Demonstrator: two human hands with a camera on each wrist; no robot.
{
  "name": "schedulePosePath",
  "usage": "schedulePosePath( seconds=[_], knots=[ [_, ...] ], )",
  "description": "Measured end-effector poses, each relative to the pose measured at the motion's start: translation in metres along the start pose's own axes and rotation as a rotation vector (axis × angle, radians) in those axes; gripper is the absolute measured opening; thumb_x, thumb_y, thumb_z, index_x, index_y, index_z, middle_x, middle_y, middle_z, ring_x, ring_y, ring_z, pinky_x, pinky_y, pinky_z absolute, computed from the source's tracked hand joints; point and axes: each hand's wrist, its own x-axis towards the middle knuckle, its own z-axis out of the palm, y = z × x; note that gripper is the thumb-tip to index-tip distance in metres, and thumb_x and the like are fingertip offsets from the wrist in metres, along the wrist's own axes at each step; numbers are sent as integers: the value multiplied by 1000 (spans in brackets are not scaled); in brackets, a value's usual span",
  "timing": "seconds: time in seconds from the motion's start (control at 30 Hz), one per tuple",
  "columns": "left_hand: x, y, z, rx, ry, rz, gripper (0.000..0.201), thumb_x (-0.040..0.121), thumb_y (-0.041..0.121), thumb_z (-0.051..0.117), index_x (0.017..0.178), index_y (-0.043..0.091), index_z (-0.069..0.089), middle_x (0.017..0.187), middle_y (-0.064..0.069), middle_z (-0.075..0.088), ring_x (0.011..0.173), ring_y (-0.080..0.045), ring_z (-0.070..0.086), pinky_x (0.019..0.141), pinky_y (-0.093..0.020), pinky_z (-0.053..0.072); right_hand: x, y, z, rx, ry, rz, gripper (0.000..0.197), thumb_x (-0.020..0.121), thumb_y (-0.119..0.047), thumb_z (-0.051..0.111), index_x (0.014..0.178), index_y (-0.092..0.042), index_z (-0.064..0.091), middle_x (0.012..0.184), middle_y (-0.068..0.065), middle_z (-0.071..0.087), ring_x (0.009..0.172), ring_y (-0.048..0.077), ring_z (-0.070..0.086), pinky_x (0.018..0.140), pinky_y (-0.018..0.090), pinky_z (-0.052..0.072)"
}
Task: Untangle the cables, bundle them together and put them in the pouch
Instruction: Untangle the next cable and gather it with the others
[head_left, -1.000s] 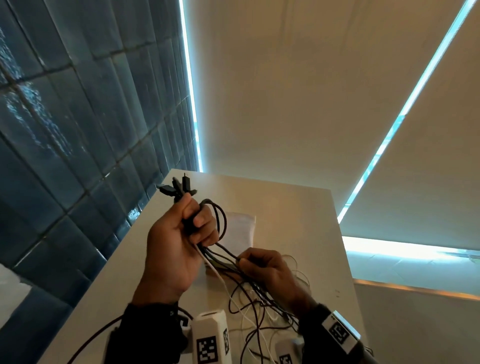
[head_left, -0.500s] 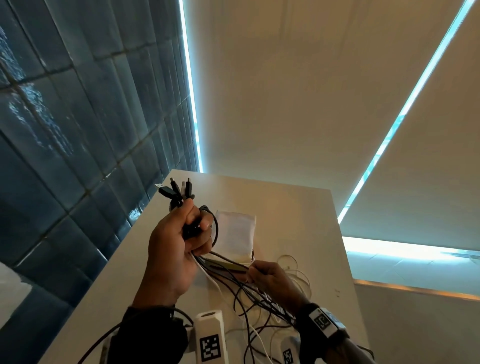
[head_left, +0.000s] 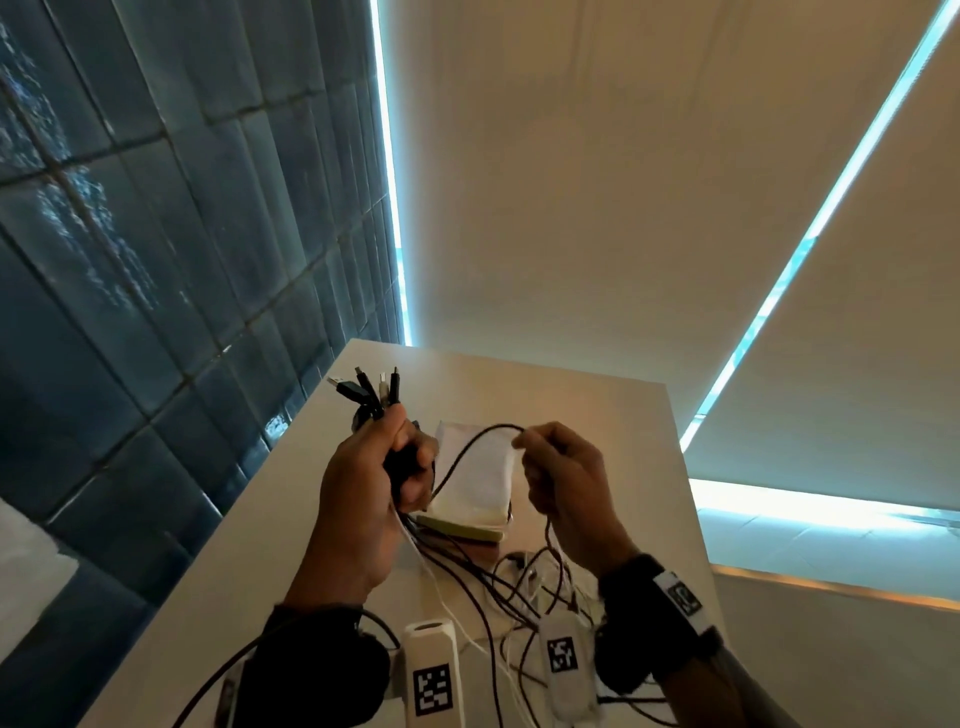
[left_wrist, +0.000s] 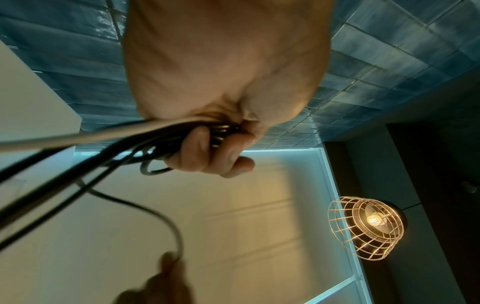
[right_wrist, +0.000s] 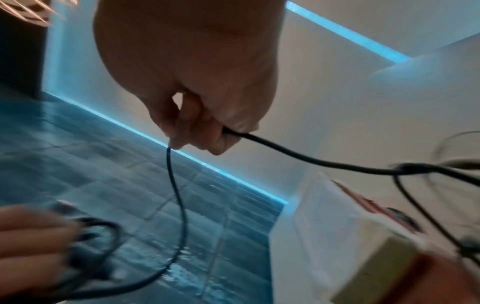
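Gripping the cables in my left hand, I pinch one black cable with my right hand above the pouch.

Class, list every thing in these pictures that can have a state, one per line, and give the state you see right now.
Left hand: gripping a bundle of cables, plug ends sticking up.
Right hand: pinching one black cable, lifted in a loop.
Remaining cables: tangled on the table.
Pouch: lying flat on the table, no cables in it.
Caged ceiling lamp: lit.
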Motion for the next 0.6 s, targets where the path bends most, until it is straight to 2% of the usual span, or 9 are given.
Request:
schedulePosePath(
  seconds=[0.1, 0.2, 0.27, 0.33, 0.37, 0.43, 0.5, 0.6],
  knots=[
    [1, -1, 5, 44, 17, -11, 35, 101, 25, 37, 66, 17, 38, 71, -13, 67, 46, -16, 46, 47, -26, 33, -14, -34, 19, 23, -151, -154, 18, 97, -10, 51, 93, 7, 56, 57, 1, 37, 46, 11, 26, 42, 20, 25],
    [1, -2, 8, 72, 4, -38, 33, 101, 25, 38, 70, 13, 40, 76, -14, 70, 57, -19, 62, 53, -32, 45, -30, -46, 34, -35, -284, -248, 13, 96, -9, 53, 87, -4, 61, 60, 6, 48, 48, 10, 32, 45, 19, 29],
    [1, -2, 9, 59, 2, -67, 34, 100, 28, 41, 70, 13, 42, 81, -15, 66, 75, -23, 68, 65, -40, 54, -36, -46, 37, -52, -346, -239, 15, 95, -5, 54, 83, -8, 62, 69, 9, 56, 49, 10, 33, 46, 18, 30],
    [0, 0, 9, -87, -65, -89, 36, 99, 31, 40, 67, 14, 41, 82, -19, 63, 92, -32, 67, 79, -47, 54, -39, -41, 34, -31, -401, -166, 16, 92, -2, 55, 80, -8, 63, 64, 0, 54, 48, 9, 33, 46, 16, 29],
    [-1, 1, 9, -181, -102, -90, 36, 99, 30, 38, 66, 15, 40, 77, -16, 61, 90, -33, 68, 81, -46, 52, -38, -35, 30, -26, -413, -127, 14, 91, -5, 56, 80, -9, 63, 58, -4, 49, 47, 8, 32, 46, 15, 28],
    [-3, 4, 10, -270, -150, -75, 36, 98, 29, 38, 65, 16, 39, 66, -9, 54, 69, -27, 63, 74, -40, 49, -35, -17, 22, -48, -410, -77, 15, 91, -12, 56, 79, -9, 63, 54, -6, 42, 46, 7, 31, 46, 15, 27],
    [-5, 3, 12, -275, -172, -53, 34, 92, 30, 43, 61, 17, 40, 64, -5, 50, 53, -18, 46, 60, -32, 41, -30, 4, 12, -111, -403, -51, 19, 93, -18, 55, 76, -11, 61, 56, -5, 43, 49, 7, 33, 48, 16, 27],
    [-5, 3, 9, -268, -139, -14, 30, 87, 30, 46, 59, 19, 39, 61, -2, 49, 44, -11, 27, 49, -25, 30, -26, 38, -3, -137, -370, 12, 21, 93, -18, 54, 73, -11, 57, 65, -4, 49, 57, 5, 41, 55, 15, 35]
  ],
)
